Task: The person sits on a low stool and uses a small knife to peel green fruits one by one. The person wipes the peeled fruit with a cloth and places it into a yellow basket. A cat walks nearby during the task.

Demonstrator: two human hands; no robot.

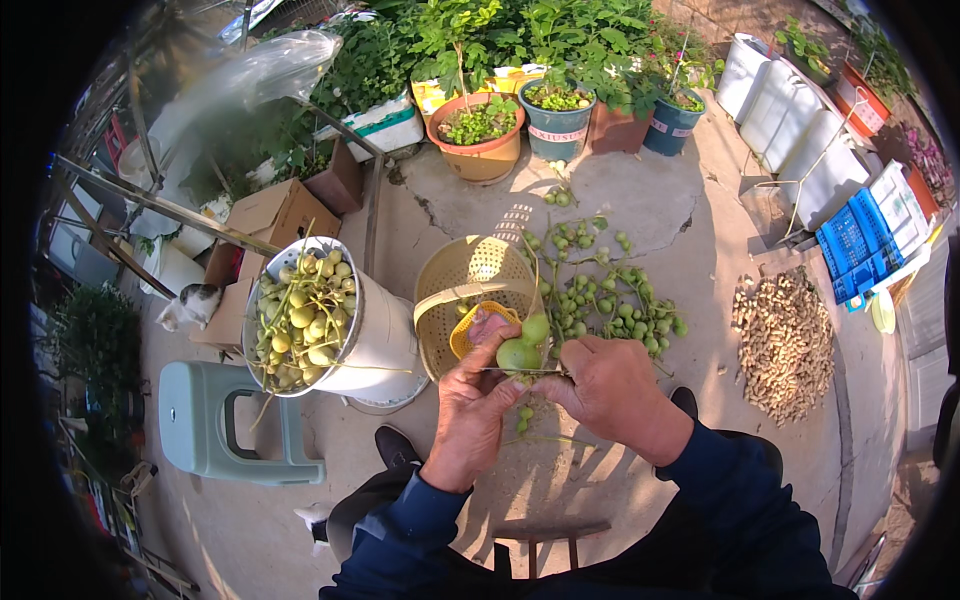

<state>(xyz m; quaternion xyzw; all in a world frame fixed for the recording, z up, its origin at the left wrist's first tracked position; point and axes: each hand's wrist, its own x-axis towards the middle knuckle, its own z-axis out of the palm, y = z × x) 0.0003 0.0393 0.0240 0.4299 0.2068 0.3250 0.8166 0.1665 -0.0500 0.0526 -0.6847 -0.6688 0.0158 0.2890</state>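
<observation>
My left hand (476, 409) holds a small green bottle gourd (519, 354) with two round lobes, its fingers around the lower part. In my right hand (619, 394) is a thin blade (534, 371), seen edge-on and lying across the gourd's lower end; its handle is hidden by the fingers. Just beyond my hands stands a beige plastic basket (435, 274) with an arched handle. A small yellow basket (459, 337) sits inside it, holding something pinkish. Green gourds on vines (600, 300) are spread over the concrete beyond my right hand.
At left are a white bucket (382, 341) heaped with yellowish gourds, a pale green stool (214, 420) and a cat (196, 304) beside cardboard boxes (270, 206). Peanuts (784, 349) lie piled at right, near a blue crate (859, 240). Potted plants (480, 154) line the back.
</observation>
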